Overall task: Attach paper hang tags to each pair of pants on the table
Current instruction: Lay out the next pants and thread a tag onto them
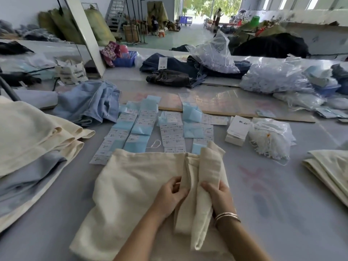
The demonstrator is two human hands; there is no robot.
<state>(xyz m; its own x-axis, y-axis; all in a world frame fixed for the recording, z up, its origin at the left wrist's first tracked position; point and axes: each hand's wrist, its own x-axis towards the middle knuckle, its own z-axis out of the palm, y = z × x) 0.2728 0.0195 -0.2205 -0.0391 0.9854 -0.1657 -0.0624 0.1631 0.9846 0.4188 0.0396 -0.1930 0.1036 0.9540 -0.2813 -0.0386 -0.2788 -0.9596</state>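
We stand in a garment warehouse: stuffed sacks [98, 25] upper left, piled jeans [180, 66] and bagged fasteners [273, 76] across the top.

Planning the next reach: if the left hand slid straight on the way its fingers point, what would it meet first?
The left hand points up and right, so it would first meet the raised fold of the cream pants it already pinches, then probably the right hand; depth is unclear.

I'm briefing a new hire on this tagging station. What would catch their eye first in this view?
Front and centre, the left hand and right hand each grip a fold of the cream pants spread on the table. Just beyond lie rows of white and pale blue paper tags. Farther back, clear plastic bags and dark jeans crowd the surface.
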